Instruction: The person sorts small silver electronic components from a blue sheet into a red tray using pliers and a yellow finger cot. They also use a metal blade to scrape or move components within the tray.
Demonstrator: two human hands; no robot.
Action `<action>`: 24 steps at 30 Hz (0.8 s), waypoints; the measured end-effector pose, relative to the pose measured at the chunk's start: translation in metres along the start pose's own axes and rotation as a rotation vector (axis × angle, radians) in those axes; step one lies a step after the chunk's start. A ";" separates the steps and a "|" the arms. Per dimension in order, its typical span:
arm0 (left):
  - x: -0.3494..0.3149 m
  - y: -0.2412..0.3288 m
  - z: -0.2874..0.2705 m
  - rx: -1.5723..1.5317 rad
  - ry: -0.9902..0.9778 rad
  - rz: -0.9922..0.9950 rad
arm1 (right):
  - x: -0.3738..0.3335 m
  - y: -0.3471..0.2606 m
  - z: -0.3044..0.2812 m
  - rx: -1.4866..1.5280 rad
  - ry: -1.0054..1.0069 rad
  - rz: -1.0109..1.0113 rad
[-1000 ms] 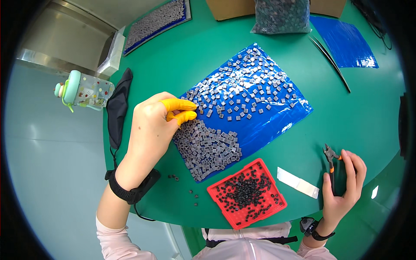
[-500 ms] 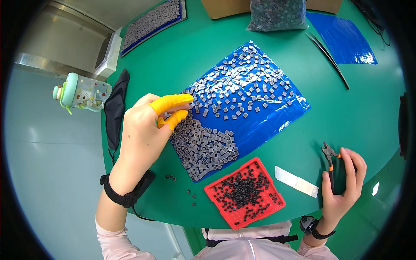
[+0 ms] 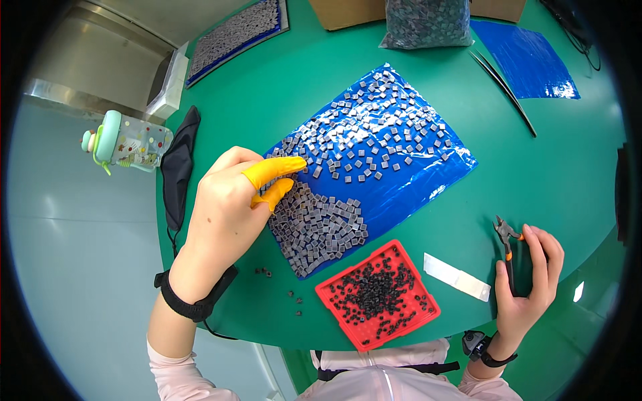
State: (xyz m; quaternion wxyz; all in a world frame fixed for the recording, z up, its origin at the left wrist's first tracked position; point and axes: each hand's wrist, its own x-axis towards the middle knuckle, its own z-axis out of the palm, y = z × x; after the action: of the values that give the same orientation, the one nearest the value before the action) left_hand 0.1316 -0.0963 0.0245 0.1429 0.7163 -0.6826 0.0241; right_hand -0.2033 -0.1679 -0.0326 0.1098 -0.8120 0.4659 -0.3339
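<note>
Your left hand [image 3: 224,214] has its yellow-capped fingertips [image 3: 277,167] narrowly pinched over the grey square parts [image 3: 321,227] at the blue sheet [image 3: 428,180]'s 8 o'clock corner. Pick singles. Right hand [image 3: 528,281] grips the cutters [image 3: 508,250] at 4 o'clock; keep them parked.

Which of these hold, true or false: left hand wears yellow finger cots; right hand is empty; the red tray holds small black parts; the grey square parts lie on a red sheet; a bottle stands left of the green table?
1. The left hand wears yellow finger cots. True.
2. The right hand is empty. False: it holds small cutters with orange on the grips.
3. The red tray holds small black parts. True.
4. The grey square parts lie on a red sheet. False: they lie on a blue sheet.
5. A bottle stands left of the green table. True.
</note>
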 end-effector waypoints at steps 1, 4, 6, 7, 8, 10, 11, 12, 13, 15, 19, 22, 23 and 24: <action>0.000 0.000 0.000 -0.004 0.004 0.017 | 0.000 0.000 0.000 0.001 0.001 -0.001; 0.001 0.002 0.001 -0.031 0.000 0.029 | 0.000 0.000 0.000 -0.007 0.001 0.001; 0.000 0.003 0.001 -0.034 -0.003 0.025 | 0.000 0.000 0.000 -0.008 0.000 -0.001; 0.000 0.003 -0.001 -0.024 -0.002 0.023 | 0.000 0.000 0.000 -0.008 -0.001 -0.003; -0.002 0.003 -0.002 -0.012 0.000 0.021 | 0.000 -0.001 0.000 0.000 -0.001 -0.004; -0.007 0.003 -0.010 0.018 0.041 -0.014 | -0.001 0.000 0.001 0.015 -0.005 -0.006; -0.012 0.004 -0.016 0.036 0.062 -0.034 | -0.001 -0.001 0.001 0.013 -0.010 -0.010; -0.013 0.010 -0.023 0.013 0.081 -0.117 | 0.001 -0.001 -0.002 0.002 -0.012 -0.007; -0.020 0.017 -0.031 -0.007 0.099 -0.203 | 0.000 -0.001 0.000 -0.006 -0.016 -0.005; -0.039 0.027 -0.039 -0.039 0.117 -0.309 | -0.001 0.002 -0.002 -0.024 -0.010 0.000; -0.103 0.048 -0.043 -0.117 0.090 -0.569 | -0.003 0.002 0.000 -0.012 -0.015 0.012; -0.127 0.061 -0.027 -0.223 0.127 -0.811 | -0.002 0.000 0.000 -0.008 -0.016 0.003; -0.131 0.063 -0.020 -0.212 0.161 -0.851 | -0.003 -0.001 0.001 -0.014 -0.019 0.004; -0.132 0.064 -0.011 -0.198 0.206 -0.866 | -0.003 -0.001 0.001 -0.014 -0.019 0.005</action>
State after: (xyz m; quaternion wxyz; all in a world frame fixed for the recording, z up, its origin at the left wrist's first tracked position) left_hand 0.0613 0.0331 0.0156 0.2749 0.9124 -0.3014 -0.0323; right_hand -0.2029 -0.1651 -0.0347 0.1094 -0.8147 0.4694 -0.3224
